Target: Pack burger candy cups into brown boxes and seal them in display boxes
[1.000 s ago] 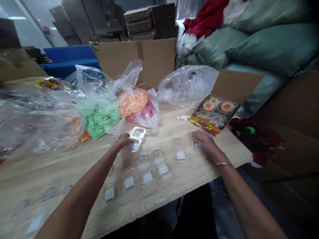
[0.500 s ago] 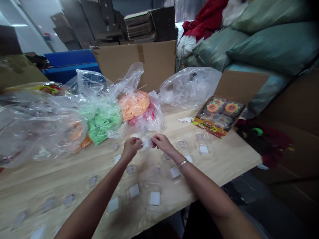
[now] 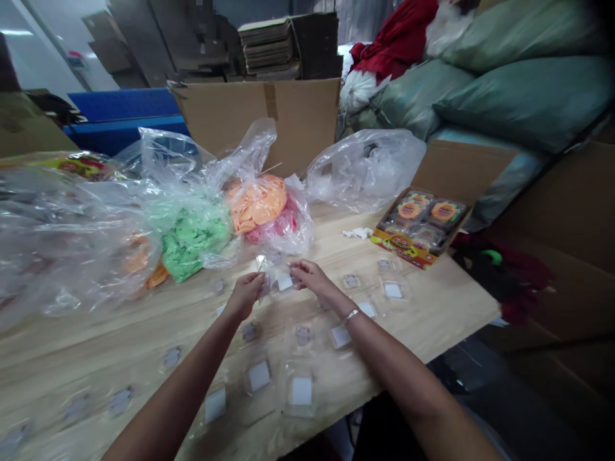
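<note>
My left hand (image 3: 247, 293) and my right hand (image 3: 310, 276) meet above the middle of the wooden table (image 3: 432, 307). Both pinch one small clear plastic case (image 3: 277, 275) with a white square inside it, the left at its left edge, the right at its right edge. The case hangs just above the tabletop. Several more clear cases with white or grey squares lie on the table below and beside my hands, such as one clear case (image 3: 301, 389) near the front edge and another clear case (image 3: 393, 290) to the right.
Clear plastic bags hold green (image 3: 192, 237), orange (image 3: 257, 202) and pink pieces at the back left; an empty-looking bag (image 3: 365, 168) lies behind. An open printed box (image 3: 418, 224) of round items sits at right. Cardboard boxes and stuffed sacks stand behind the table.
A second ago my left hand held the clear case alone and my right hand lay flat near the printed box. My right hand has come left and now grips the case too.
</note>
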